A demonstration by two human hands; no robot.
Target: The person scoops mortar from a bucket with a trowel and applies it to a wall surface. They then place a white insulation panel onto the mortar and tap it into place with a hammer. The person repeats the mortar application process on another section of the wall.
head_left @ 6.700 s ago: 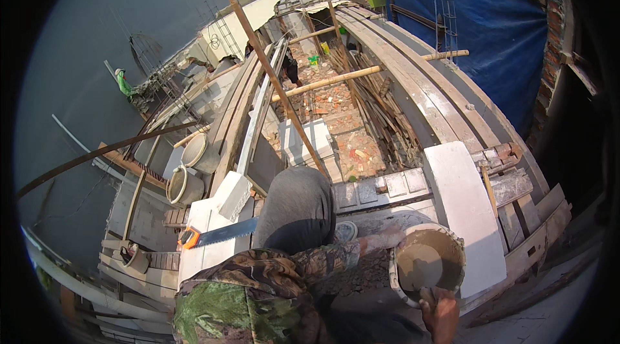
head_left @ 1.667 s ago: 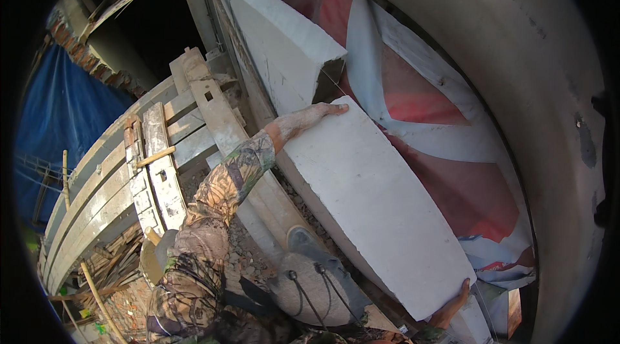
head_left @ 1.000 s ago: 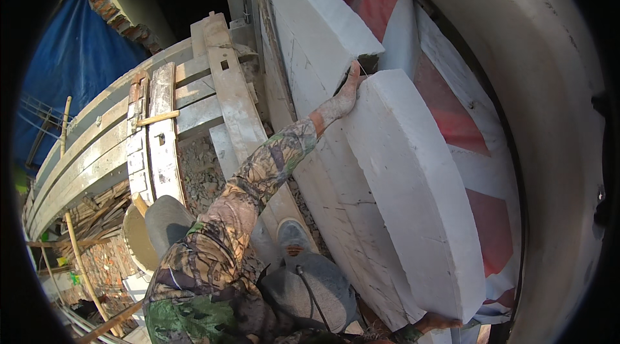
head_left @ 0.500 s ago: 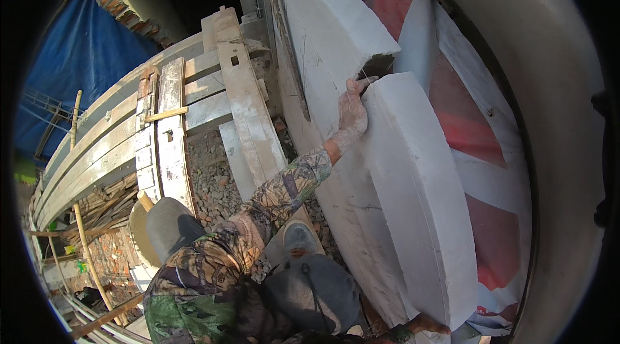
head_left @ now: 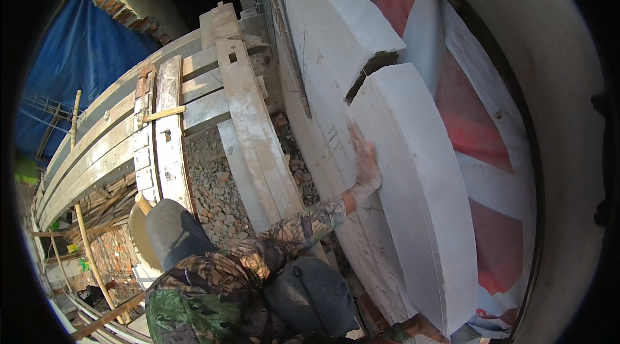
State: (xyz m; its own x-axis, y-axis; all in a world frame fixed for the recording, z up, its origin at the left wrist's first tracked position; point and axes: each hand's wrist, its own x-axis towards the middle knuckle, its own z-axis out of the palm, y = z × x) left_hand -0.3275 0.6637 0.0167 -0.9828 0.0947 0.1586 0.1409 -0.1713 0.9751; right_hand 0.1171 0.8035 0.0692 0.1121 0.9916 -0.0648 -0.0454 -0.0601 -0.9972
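Note:
A long white block (head_left: 413, 182), perhaps aerated concrete, rests on the pale wall on my right. Its upper end stands apart from another white block (head_left: 349, 14), with a dark, narrowing gap between the two. My left hand (head_left: 366, 166) lies against the near side of the long block, palm on it and fingers stretched toward the gap. At the block's lower end, near the bottom edge of the picture, my right hand (head_left: 423, 327) grips it; that hand is in shadow and partly hidden.
Red-and-white sheeting (head_left: 481, 124) hangs beyond the blocks. Wooden planks (head_left: 242, 98) form a scaffold on the left, over rubble (head_left: 219, 179). A hammer (head_left: 165, 114) lies across the boards. A blue tarp (head_left: 90, 53) hangs farther left, and a bamboo pole (head_left: 90, 253) stands below it.
My left hand has come out of the gap and slid down along the block's near side. The gap shows more fully now. My right hand stays at the lower end.

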